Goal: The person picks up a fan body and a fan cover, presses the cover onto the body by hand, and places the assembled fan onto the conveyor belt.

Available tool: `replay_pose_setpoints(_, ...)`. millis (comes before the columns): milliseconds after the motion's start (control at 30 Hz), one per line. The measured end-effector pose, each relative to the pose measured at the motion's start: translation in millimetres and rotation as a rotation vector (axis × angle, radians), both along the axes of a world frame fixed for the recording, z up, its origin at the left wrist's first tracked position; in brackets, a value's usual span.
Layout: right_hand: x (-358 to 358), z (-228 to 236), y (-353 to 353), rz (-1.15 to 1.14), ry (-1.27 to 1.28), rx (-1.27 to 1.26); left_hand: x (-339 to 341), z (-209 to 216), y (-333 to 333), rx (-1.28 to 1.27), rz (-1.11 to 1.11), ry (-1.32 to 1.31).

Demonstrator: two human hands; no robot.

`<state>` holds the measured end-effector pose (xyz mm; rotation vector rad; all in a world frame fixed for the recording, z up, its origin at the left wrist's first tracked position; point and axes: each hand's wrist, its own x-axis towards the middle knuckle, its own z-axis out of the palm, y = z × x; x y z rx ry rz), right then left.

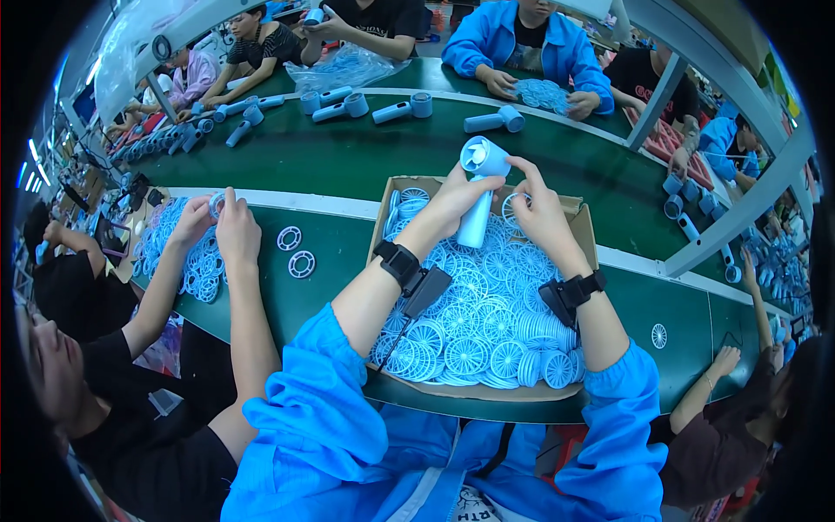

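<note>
My left hand (452, 202) is wrapped round a light blue handheld fan (473, 224), held tilted over the box. Its round head faces up toward me, with the white blades showing uncovered. My right hand (546, 216) pinches a round light blue fan grille (510, 209) between thumb and fingers, while its index finger reaches to the right edge of the fan's head. Beneath both hands stands an open cardboard box (584, 228), filled with a heap of round spoked grilles (487, 322). Black straps with small devices sit on both wrists.
A green conveyor belt (287, 152) with several fans (404, 108) runs beyond the box. At left, a person's hands (222, 226) work near a pile of blue rings (204, 265). Two rings (301, 264) and a lone grille (659, 336) lie on the table. A metal post (739, 204) slants at right.
</note>
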<state>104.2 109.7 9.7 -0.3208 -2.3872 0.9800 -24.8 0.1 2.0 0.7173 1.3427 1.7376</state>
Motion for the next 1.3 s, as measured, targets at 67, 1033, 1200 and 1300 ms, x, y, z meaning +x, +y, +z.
replay_pose_setpoints(67, -5.6, -8.0, 4.3, 0.024, 0.039, -0.116, 1.6, 1.4, -1.1, 0.007, -0.002, 0.034)
replay_pose_setpoints(1033, -4.7, -4.2, 10.7, 0.278, 0.248, -0.919, 11.4, 13.5, -1.4, 0.403, 0.132, 0.350)
replay_pose_setpoints(1200, -2.8, -3.3, 10.2, 0.300, 0.323, -0.983, 12.6, 12.1, -2.2, 0.374, 0.133, 0.414)
replay_pose_setpoints(1300, -3.8, -0.7, 4.5, 0.324, 0.285, -1.014, 13.2, 15.6, -3.9, 0.411, 0.147, 0.315)
